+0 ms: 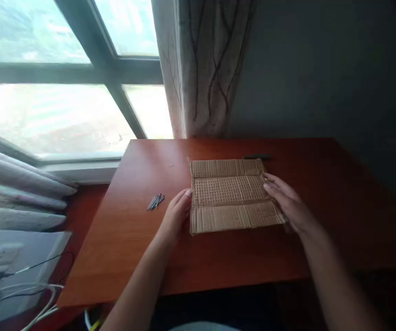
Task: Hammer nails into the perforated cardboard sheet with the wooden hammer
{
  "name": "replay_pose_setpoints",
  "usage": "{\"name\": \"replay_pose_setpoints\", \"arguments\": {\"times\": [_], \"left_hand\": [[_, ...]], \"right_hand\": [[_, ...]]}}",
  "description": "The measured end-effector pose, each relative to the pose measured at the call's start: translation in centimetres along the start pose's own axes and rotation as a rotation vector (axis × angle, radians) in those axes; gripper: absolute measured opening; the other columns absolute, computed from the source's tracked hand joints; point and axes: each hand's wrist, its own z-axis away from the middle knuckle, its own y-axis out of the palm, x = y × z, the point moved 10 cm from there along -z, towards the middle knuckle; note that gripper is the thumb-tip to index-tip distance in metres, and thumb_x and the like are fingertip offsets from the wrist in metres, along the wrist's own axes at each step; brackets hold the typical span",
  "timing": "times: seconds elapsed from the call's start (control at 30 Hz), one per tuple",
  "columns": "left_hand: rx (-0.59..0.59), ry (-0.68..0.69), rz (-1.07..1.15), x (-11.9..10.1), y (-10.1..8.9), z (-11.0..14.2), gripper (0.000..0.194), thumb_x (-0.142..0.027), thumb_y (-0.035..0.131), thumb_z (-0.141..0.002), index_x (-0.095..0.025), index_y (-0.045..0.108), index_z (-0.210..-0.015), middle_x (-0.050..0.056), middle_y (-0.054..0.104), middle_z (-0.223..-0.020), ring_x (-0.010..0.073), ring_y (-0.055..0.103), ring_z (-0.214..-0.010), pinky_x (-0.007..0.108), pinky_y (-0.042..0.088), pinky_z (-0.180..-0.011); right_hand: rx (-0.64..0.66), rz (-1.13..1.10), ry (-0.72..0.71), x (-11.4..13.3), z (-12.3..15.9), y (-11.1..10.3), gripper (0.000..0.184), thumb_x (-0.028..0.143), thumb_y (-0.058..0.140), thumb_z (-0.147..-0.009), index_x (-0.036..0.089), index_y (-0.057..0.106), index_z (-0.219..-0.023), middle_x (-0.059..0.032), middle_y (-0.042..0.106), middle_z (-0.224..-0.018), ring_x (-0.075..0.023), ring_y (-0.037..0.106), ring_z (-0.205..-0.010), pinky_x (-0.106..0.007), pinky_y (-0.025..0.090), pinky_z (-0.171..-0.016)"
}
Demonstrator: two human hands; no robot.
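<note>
Closest, two bare arms: They reach over the table from the bottom, the left arm on one side and the right arm on the other.
White cords: A messy bunch of cords hangs low at the far left, near a wall socket with a dark plug in it.
Red-brown table: The shiny table is wide and sits under everything the hands are busy with.
Left hand: The left hand is partly closed on the left edge of the cardboard, thumb by the edge, most fingers hidden.
Right hand: The right hand is partly closed too, gripping the cardboard's right edge.
Brown cardboard: It is over the middle of the table, between both hands. It has two folds across it and rows of little holes in the middle strip. I can't tell if it touches the table.
Nails: A small pile of grey nails lies left of the left hand.
Dark thing: A long dark thing lies just behind the cardboard, too dim to name.
Big window: Bright light comes through the window.
Curtain: A pale curtain with branch lines hangs beside the dark wall.
</note>
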Motion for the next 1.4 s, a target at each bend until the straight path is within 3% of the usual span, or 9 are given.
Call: {"name": "replay_pose_setpoints", "arguments": {"times": [0.17,0.37,0.63,0.8,0.87,0.97,1.2,1.4], "left_hand": [[-0.015,0.015,-0.007,0.2,0.2,0.1,0.047,-0.052,0.061,-0.091,-0.017,0.067,-0.121,0.009,0.074,-0.115,0.0281,0.068,-0.104,0.033,0.051,-0.083],[-0.036,0.033,-0.025,0.2,0.0,-0.1,0.049,-0.053,0.062,-0.089,-0.016,0.068,-0.120,0.010,0.075,-0.109,0.0272,0.069,-0.099,0.034,0.051,-0.087],[-0.075,0.025,-0.015,0.5,-0.5,-0.4,0.049,-0.053,0.063,-0.088,-0.015,0.069,-0.118,0.008,0.076,-0.097,0.0236,0.070,-0.088,0.032,0.051,-0.081],[-0.097,0.030,-0.130,-0.2,-0.1,-0.6,0.048,-0.046,0.071,-0.083,-0.015,0.069,-0.120,0.007,0.075,-0.089,0.0172,0.064,-0.075,0.026,0.047,-0.069],[-0.119,0.070,-0.219,-1.1,0.0,-0.7,0.048,-0.046,0.071,-0.083,-0.015,0.070,-0.120,0.008,0.075,-0.097,0.0168,0.063,-0.078,0.025,0.045,-0.066],[-0.140,0.141,-0.333,-2.4,0.7,-0.7,0.048,-0.047,0.071,-0.082,-0.017,0.070,-0.119,0.010,0.072,-0.117,0.0199,0.064,-0.092,0.025,0.046,-0.068],[-0.080,0.262,-0.540,-3.0,3.4,-1.8,0.049,-0.034,0.072,-0.078,-0.019,0.069,-0.124,0.010,0.072,-0.116,0.0256,0.065,-0.102,0.031,0.052,-0.081],[0.056,0.253,-0.476,-3.2,4.7,-3.3,0.041,-0.029,0.069,-0.079,-0.016,0.071,-0.118,0.009,0.074,-0.116,0.0267,0.067,-0.103,0.032,0.053,-0.084]], "right_hand": [[-0.003,-0.069,0.046,-0.5,0.2,-0.1,0.047,0.049,0.076,-0.080,0.031,0.065,-0.123,-0.0031,0.065,-0.139,-0.0277,0.052,-0.137,-0.045,0.037,-0.119],[0.040,-0.155,0.030,-0.5,-0.2,0.8,0.038,0.041,0.078,-0.080,0.033,0.068,-0.115,-0.0006,0.072,-0.127,-0.0246,0.064,-0.124,-0.040,0.048,-0.110],[0.039,-0.288,0.037,-0.6,-0.7,1.1,0.043,0.033,0.081,-0.077,0.028,0.067,-0.118,-0.0033,0.076,-0.114,-0.0232,0.073,-0.103,-0.036,0.059,-0.087],[0.062,-0.328,0.070,-0.3,-1.1,-0.1,0.040,0.030,0.080,-0.076,0.025,0.071,-0.115,-0.0043,0.077,-0.115,-0.0239,0.073,-0.103,-0.033,0.060,-0.083],[0.046,-0.330,0.068,-0.3,-1.3,-1.2,0.039,0.030,0.079,-0.077,0.026,0.072,-0.116,-0.0043,0.077,-0.116,-0.0240,0.072,-0.106,-0.032,0.060,-0.082],[0.028,-0.323,0.068,-0.3,-1.5,-2.6,0.038,0.030,0.077,-0.079,0.027,0.073,-0.117,-0.0039,0.077,-0.116,-0.0231,0.072,-0.107,-0.030,0.060,-0.080],[0.128,-0.369,0.092,-0.3,-1.3,-1.7,0.036,0.027,0.075,-0.082,0.027,0.074,-0.117,-0.0035,0.078,-0.113,-0.0197,0.074,-0.100,-0.027,0.059,-0.079],[0.194,-0.375,0.091,-0.5,-1.3,-0.9,0.044,0.029,0.076,-0.081,0.026,0.071,-0.124,-0.0050,0.077,-0.117,-0.0225,0.073,-0.102,-0.032,0.059,-0.082]]}}
